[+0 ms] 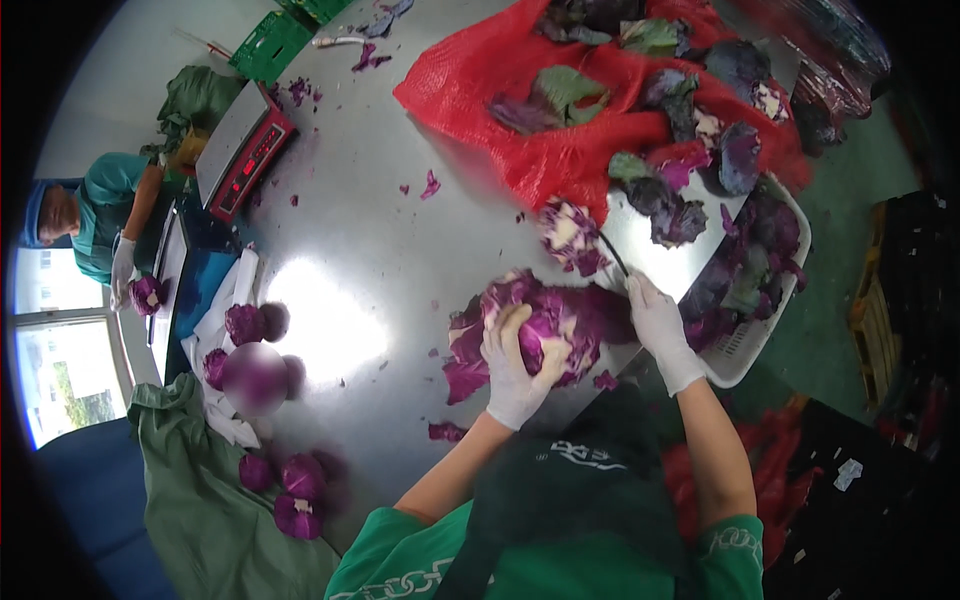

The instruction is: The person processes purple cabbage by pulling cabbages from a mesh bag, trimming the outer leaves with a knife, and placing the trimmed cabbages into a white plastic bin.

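Observation:
My left hand [519, 367], in a white glove, grips a red cabbage [541, 334] from its near side, with fingers spread over the head. Loose purple leaves [465, 379] lie around and under it on the metal table [405, 300]. In my gloved right hand [658, 322] is a thin dark tool [613, 253], seen edge-on, probably a knife. It points away from me, its far end beside a ragged, pale-cored cabbage piece [568, 234]. Its handle is hidden in my fist.
A red mesh sack [465, 82] strewn with outer leaves covers the far right. At the right edge stands a white crate [796, 225] of leaves. Several cabbages [303, 476] sit at left by a green cloth [195, 480]. Beyond are a red scale [247, 161] and a co-worker [105, 202] holding a cabbage.

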Motion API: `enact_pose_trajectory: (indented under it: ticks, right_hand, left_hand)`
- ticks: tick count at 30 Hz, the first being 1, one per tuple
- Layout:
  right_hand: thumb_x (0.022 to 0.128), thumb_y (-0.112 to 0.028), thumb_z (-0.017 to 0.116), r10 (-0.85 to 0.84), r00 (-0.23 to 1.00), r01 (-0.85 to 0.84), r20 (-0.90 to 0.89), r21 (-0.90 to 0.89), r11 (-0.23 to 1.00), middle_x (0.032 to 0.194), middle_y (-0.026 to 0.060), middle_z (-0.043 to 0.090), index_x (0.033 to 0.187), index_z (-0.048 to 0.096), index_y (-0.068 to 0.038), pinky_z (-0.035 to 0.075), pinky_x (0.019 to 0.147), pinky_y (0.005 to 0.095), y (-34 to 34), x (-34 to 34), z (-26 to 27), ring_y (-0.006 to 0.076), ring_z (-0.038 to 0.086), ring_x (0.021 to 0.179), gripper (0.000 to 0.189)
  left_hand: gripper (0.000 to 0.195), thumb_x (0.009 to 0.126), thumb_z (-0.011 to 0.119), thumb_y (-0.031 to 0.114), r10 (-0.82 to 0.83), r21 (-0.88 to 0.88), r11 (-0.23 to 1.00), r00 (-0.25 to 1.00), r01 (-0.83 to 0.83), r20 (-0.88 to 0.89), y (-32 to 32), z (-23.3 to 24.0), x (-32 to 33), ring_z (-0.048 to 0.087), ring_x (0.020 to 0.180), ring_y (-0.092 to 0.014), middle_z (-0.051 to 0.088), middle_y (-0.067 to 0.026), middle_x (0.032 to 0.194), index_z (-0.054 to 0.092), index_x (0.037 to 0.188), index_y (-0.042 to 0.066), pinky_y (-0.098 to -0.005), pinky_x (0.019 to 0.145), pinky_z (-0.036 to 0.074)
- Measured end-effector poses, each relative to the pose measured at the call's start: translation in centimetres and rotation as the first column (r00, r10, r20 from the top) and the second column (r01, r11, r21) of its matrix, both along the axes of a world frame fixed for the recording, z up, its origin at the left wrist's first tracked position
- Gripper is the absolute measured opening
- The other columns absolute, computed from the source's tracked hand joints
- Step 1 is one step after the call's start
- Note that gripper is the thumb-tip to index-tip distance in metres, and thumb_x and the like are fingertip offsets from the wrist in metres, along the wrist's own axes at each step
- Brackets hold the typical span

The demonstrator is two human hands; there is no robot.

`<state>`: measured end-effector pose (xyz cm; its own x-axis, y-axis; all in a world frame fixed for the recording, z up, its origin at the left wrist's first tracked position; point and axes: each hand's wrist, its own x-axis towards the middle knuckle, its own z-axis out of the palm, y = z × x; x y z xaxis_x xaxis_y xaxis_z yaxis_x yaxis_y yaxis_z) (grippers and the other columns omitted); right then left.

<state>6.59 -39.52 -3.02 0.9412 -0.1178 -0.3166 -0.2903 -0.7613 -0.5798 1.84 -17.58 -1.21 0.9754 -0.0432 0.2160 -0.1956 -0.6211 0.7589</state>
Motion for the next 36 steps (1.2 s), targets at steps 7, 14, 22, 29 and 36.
enact_pose_trajectory:
  ticks: [7, 14, 22, 29, 36]
  right_hand:
    - [0.1, -0.023, 0.043, -0.02, 0.961, -0.059, 0.277, 0.275, 0.96, 0.115, 0.0169, 0.064, 0.126, 0.054, -0.006, 0.051, 0.083, 0.0398, 5.3, -4.7, 3.4, 0.0358, 0.063, 0.098, 0.033]
    - [0.1, -0.022, 0.045, 0.122, 0.956, -0.183, 0.266, 0.219, 0.958, 0.118, 0.0175, 0.063, 0.124, 0.058, -0.002, 0.047, 0.092, 0.0347, 4.4, -3.0, 4.1, 0.0301, 0.062, 0.107, 0.034]
    - [0.098, -0.026, 0.046, 0.108, 0.898, -0.137, 0.426, 0.039, 0.99, 0.076, 0.0177, 0.064, 0.143, 0.04, -0.015, 0.048, 0.053, 0.0424, 5.6, -5.9, 4.3, 0.0358, 0.059, 0.058, 0.046]
    - [0.099, -0.029, 0.044, 0.199, 0.925, -0.171, 0.325, -0.111, 0.979, 0.058, 0.0126, 0.057, 0.143, 0.04, -0.018, 0.043, 0.047, 0.0419, 5.7, -4.0, 4.6, 0.032, 0.055, 0.047, 0.046]
    - [0.099, -0.03, 0.043, 0.176, 0.93, -0.122, 0.323, -0.18, 0.976, 0.06, 0.014, 0.06, 0.139, 0.047, -0.023, 0.046, 0.049, 0.0434, 5.9, -3.0, 3.8, 0.0329, 0.058, 0.051, 0.041]
  left_hand:
    - [0.059, 0.083, 0.066, 0.015, 0.158, -0.113, 0.981, 0.987, -0.156, 0.012, 0.0, -0.4, -0.7, 0.036, 0.126, -0.04, 0.036, -0.0263, 0.137, 0.037, 0.129, -0.004, -0.0475, 0.107, 0.027]
    - [0.091, 0.063, 0.085, 0.038, -0.307, 0.065, 0.948, 0.948, 0.313, -0.085, 3.8, 2.9, 2.8, 0.042, 0.119, -0.042, 0.037, -0.0274, 0.136, 0.034, 0.128, -0.002, -0.0453, 0.102, 0.035]
    - [0.109, 0.057, 0.084, 0.051, -0.186, 0.287, 0.926, 0.959, 0.244, -0.216, 2.6, 3.1, 3.6, 0.033, 0.121, -0.04, 0.033, -0.025, 0.131, 0.031, 0.138, 0.0, -0.0506, 0.104, 0.027]
    - [0.105, 0.059, 0.084, 0.04, -0.193, 0.192, 0.958, 0.973, 0.215, -0.125, 1.7, 1.8, 3.1, 0.028, 0.131, -0.041, 0.034, -0.0244, 0.136, 0.028, 0.138, 0.0, -0.0508, 0.107, 0.024]
    - [0.1, 0.059, 0.085, 0.03, -0.11, 0.09, 0.989, 0.992, 0.116, -0.062, 0.6, 0.8, 2.7, 0.028, 0.132, -0.043, 0.034, -0.0254, 0.136, 0.028, 0.135, -0.002, -0.0509, 0.108, 0.026]
